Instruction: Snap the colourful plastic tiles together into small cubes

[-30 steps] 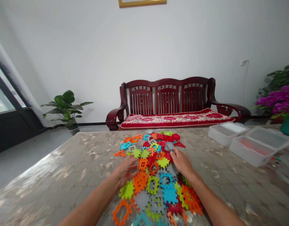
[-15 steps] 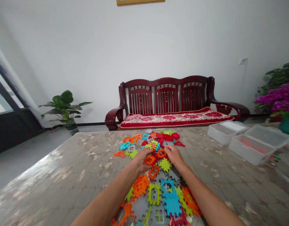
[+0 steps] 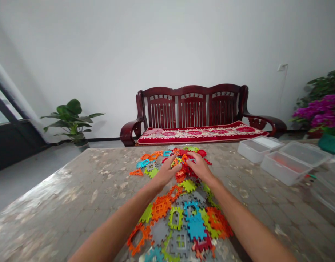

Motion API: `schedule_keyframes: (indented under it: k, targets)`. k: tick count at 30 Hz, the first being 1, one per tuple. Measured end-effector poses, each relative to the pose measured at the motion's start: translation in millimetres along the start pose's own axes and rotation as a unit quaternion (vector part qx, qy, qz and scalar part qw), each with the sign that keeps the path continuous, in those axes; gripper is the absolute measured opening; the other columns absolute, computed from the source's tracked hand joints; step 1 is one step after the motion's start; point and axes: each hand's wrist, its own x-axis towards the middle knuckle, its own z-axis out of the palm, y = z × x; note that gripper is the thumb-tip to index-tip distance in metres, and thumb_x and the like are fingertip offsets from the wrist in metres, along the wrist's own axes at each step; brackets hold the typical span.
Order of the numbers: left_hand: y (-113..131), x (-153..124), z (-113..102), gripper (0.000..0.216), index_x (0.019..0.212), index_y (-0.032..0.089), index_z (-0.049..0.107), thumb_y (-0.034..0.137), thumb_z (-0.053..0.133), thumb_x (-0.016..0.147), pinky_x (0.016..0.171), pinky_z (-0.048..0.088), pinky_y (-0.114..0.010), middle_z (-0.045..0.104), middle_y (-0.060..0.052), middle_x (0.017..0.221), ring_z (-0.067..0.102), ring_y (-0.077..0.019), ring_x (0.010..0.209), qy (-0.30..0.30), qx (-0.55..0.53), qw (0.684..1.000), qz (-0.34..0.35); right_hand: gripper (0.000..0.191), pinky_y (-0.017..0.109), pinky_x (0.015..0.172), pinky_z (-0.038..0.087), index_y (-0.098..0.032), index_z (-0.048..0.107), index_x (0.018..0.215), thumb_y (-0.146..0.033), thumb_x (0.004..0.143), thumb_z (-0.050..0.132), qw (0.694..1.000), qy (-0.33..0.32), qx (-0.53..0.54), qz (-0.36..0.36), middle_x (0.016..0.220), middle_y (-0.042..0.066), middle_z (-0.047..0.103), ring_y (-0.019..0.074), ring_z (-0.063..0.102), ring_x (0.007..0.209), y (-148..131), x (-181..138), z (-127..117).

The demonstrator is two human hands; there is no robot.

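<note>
My left hand (image 3: 167,171) reaches over the far heap of plastic interlocking building pieces. Its thumb and forefinger are apart, and I see nothing held between them. Opposite it, my right hand (image 3: 200,167) is low over red pieces (image 3: 191,172), thumb and fingers spread; its fingertips are at the heap, and any contact is hard to make out. Small orange and red pieces (image 3: 180,177) lie between the two hands. Just nearer is a lime green toothed square (image 3: 188,186). Under my forearms spread more pieces, among them a blue square (image 3: 196,229) and an orange window piece (image 3: 160,207).
A patterned grey-brown cloth covers the table (image 3: 102,193). To the right stand lidded clear plastic boxes (image 3: 286,169), one with something red inside. Beyond the table is a dark red wooden bench (image 3: 191,109). Potted plants (image 3: 73,122) flank the room.
Both hands have moved farther away over the heap, and their fingers are more spread. The orange window piece beside my left hand no longer shows there. The camera view has shifted slightly.
</note>
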Motion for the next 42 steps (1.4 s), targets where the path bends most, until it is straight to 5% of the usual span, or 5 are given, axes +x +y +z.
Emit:
schedule_keyframes:
  k: [7,10,24,32,42]
  targets:
    - [-59.5,-126.6,17.4,0.128,0.16,0.033,0.023,0.085,0.071,0.053,0.114,0.022,-0.073,0.014,-0.018,0.169,0.013,-0.0481,0.152,-0.19,0.363,0.905,0.117,0.059,0.052,0.119,0.032,-0.022,0.056,0.142,-0.046,0.089,0.062,0.972,-0.164,-0.149,-0.083,0.153,0.013,0.048,0.0298,0.04,0.143,-12.6,-81.8,-36.0]
    - [-69.9,-149.3,35.6,0.122,0.159,0.04,0.021,0.089,0.063,0.056,0.113,0.018,-0.077,0.017,-0.015,0.169,0.016,-0.0496,0.151,-0.194,0.401,0.88,0.165,0.054,0.051,0.12,0.031,-0.019,0.057,0.14,-0.045,0.092,0.058,0.959,-0.195,-0.19,-0.079,0.153,0.014,0.048,0.0295,0.04,0.144,-17.4,-99.2,-36.5]
    - [-50.3,-75.8,15.8,0.067,0.153,0.035,0.041,0.046,0.063,0.09,0.118,0.022,-0.066,0.031,-0.014,0.164,0.025,-0.0373,0.151,-0.015,0.509,0.846,0.156,0.06,0.052,0.119,0.031,-0.024,0.056,0.142,-0.043,0.086,0.066,0.943,-0.194,-0.264,-0.06,0.156,0.013,0.044,0.0313,0.039,0.143,-23.6,-96.6,-66.7]
    - [-72.2,-150.0,-40.1,0.115,0.159,0.036,0.027,0.084,0.066,0.062,0.115,0.013,-0.075,0.019,-0.017,0.168,0.016,-0.0483,0.151,-0.102,0.478,0.855,0.172,0.123,0.062,0.122,0.013,-0.034,0.026,0.159,-0.06,0.055,0.088,0.882,-0.413,-0.212,-0.08,0.169,0.009,0.011,0.0409,0.008,0.154,-33.6,-154.4,-103.6]
    - [-71.1,-131.4,-15.0,0.081,0.156,0.031,0.036,0.058,0.065,0.084,0.12,0.02,-0.064,0.03,-0.014,0.165,0.026,-0.0379,0.151,-0.049,0.508,0.853,0.11,0.062,0.056,0.118,0.032,-0.028,0.052,0.145,-0.039,0.087,0.068,0.941,-0.188,-0.263,-0.105,0.154,0.012,0.047,0.0329,0.043,0.141,-12.5,-150.9,-51.6]
